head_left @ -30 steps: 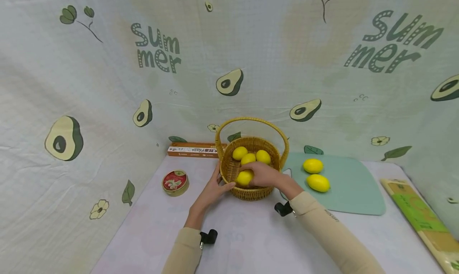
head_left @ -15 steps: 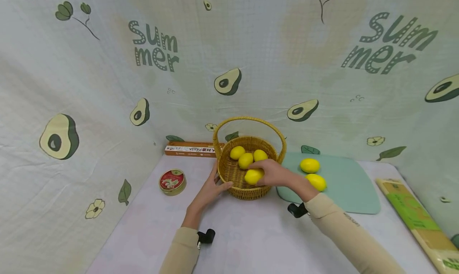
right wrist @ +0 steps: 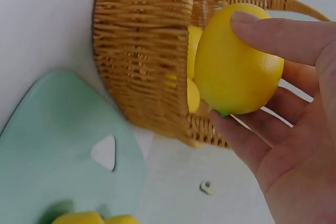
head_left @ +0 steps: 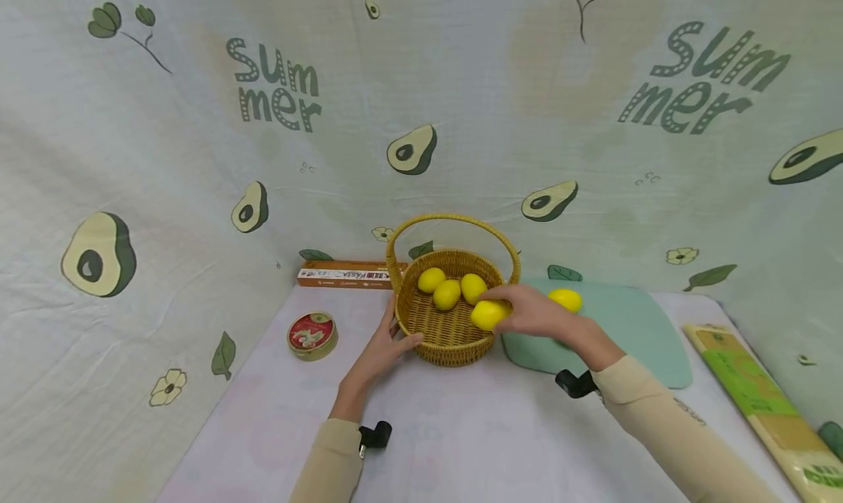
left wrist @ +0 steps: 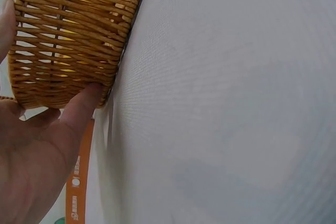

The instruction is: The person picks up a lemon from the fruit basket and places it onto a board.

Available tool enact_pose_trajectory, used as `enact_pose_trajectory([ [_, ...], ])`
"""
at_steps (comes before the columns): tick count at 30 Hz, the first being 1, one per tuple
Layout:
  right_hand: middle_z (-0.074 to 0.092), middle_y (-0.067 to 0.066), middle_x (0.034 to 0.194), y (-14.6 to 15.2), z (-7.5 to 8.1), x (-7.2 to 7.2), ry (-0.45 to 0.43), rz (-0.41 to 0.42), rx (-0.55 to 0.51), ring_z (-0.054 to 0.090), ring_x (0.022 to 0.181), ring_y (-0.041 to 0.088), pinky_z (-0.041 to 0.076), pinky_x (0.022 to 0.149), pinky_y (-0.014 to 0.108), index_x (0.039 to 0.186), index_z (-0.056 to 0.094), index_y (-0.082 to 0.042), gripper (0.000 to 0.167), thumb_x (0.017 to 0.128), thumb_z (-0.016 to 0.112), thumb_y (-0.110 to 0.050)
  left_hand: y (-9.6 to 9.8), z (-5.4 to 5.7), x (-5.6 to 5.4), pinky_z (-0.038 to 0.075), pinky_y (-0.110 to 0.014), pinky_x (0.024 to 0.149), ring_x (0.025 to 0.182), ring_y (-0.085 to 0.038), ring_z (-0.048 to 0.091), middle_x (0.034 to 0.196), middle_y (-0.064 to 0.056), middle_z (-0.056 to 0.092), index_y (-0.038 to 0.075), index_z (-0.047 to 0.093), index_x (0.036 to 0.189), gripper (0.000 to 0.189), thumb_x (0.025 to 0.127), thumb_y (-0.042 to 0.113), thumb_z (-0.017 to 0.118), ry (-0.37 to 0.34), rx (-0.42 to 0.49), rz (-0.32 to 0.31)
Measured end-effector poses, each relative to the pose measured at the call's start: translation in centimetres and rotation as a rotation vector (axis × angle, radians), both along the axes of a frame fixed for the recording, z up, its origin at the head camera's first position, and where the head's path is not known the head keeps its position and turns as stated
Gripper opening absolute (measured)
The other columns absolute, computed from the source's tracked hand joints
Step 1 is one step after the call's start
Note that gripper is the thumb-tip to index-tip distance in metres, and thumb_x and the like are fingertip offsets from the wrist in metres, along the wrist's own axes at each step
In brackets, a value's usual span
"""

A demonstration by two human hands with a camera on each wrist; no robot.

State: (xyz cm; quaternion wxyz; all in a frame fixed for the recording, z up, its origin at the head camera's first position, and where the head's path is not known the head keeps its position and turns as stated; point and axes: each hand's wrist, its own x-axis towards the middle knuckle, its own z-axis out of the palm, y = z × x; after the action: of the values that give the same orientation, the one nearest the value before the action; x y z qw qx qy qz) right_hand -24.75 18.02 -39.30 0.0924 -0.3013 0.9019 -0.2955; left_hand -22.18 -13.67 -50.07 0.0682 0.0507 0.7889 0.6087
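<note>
A brown wicker basket (head_left: 448,354) with a tall arched handle stands on the table, three yellow lemons (head_left: 446,295) inside it. My left hand (head_left: 377,351) holds the basket at its left side, thumb along the front rim and fingers low on the woven wall (left wrist: 68,40). Between the thumb and fingers of my right hand (head_left: 541,314) is another lemon (right wrist: 239,61), held over the basket's right rim. In the right wrist view its greenish tip points toward the lower fingers.
Right of the basket lies a pale green cutting board (head_left: 639,334) with lemons (head_left: 565,300), one hidden by my right forearm. A red round tin (head_left: 312,335) stands left, a pasta box (head_left: 345,274) behind. A long green-labelled pack (head_left: 757,393) lies far right.
My right hand has lifted the lemon from the basket's inside and moved it right to the rim. The left hand keeps its hold on the basket.
</note>
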Motion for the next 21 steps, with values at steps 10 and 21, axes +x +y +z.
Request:
enact_pose_trajectory([
  [10,0.068,0.000,0.125,3.4,-0.3,1.7,0.093,0.032,0.098,0.059,0.101,0.015,0.050,0.083,0.033,0.131,0.065,-0.013,0.052,0.081,0.078,-0.014,0.3,-0.2,0.2,0.025,-0.060,0.120,0.154,-0.038,0.016,0.169,0.001,-0.003,0.044,-0.008,0.156,0.102,0.092,0.031,0.071,0.004,-0.005,-0.003],
  [21,0.068,0.000,0.125,7.7,-2.4,3.5,0.083,-0.019,0.191,0.059,0.105,0.015,0.053,0.091,0.042,0.128,0.065,-0.012,0.049,0.081,0.079,-0.013,0.1,-0.3,-0.1,0.023,-0.058,0.121,0.154,-0.038,0.015,0.169,0.003,-0.002,0.047,-0.007,0.155,0.102,0.092,0.033,0.072,0.012,-0.002,-0.006],
])
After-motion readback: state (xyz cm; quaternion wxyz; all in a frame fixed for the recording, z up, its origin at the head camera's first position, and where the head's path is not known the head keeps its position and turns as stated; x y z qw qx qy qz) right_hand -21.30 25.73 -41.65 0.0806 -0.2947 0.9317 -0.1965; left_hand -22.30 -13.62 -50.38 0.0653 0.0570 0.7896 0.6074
